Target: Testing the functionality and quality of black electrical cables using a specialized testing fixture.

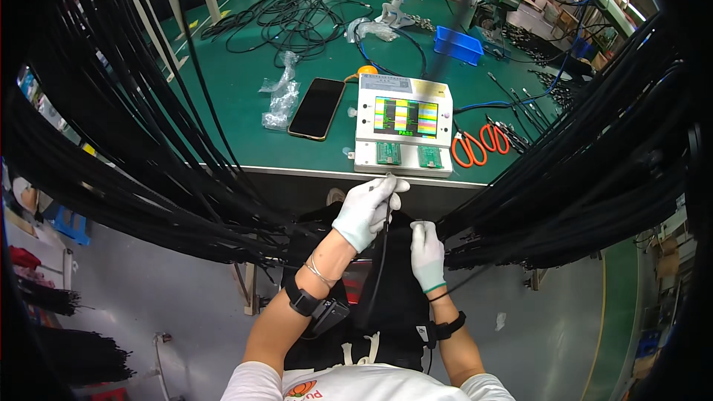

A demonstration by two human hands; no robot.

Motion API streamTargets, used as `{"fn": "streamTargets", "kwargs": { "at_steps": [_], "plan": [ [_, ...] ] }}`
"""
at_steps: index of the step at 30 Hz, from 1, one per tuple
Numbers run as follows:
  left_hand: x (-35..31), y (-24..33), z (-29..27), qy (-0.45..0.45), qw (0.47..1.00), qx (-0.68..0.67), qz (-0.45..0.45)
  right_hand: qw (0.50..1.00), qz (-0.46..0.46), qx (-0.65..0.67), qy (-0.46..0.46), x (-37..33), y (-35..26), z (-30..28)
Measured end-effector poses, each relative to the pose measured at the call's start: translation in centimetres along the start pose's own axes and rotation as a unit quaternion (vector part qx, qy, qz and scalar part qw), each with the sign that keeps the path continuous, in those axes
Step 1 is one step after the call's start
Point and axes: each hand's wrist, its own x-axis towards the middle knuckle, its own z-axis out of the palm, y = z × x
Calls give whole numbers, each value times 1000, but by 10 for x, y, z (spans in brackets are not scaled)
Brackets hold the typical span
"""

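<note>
Left hand (368, 212) is further forward, pinching at the tips. The right hand (428, 254) sits lower, kinda curled. Both forearms (276, 325) angle inward.

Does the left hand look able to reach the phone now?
Probably yes: nothing visible blocks the way to the phone on the green table, though the left hand holds a black cable.

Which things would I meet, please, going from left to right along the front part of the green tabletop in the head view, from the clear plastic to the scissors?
Crumpled clear plastic, black phone, white tester, first orange-handled scissors, second orange-handled scissors.
</note>
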Motion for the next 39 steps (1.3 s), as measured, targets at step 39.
{"fn": "streamTargets", "kwargs": {
  "at_steps": [39],
  "plan": [
    [-2, -18, -30, 19, 1000, -16, 0, 989, 26, 142, -24, 70, -79, -26]
  ]
}}
